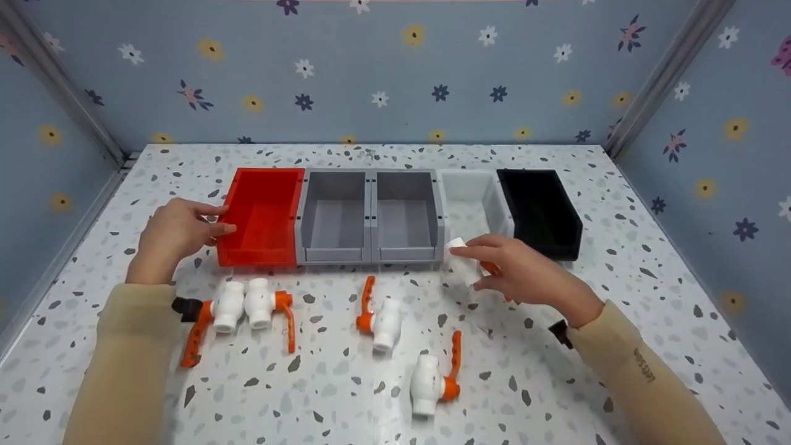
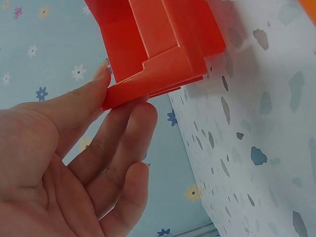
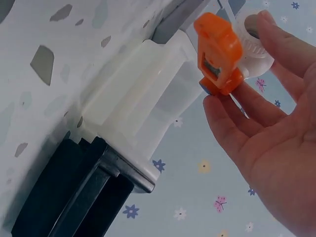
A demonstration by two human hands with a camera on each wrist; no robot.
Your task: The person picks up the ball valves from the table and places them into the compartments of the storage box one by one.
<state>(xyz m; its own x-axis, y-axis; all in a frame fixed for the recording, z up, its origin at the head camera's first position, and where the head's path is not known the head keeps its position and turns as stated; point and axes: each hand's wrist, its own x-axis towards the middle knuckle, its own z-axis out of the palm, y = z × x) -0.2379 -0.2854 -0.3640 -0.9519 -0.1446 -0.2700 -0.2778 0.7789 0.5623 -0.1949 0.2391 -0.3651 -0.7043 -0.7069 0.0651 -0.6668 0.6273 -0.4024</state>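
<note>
Red bin; grey bins alongside

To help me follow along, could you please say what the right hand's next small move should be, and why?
Perhaps the right hand should lift the white-and-orange valve slightly and ease it over the white bin, since it holds the valve near that bin's front edge and the bin looks empty.

- At upper centre, a red bin.
- At lower left, the left hand, which pinches the bin's edge.
- At right, a speckled tabletop (it looks tilted).
</note>
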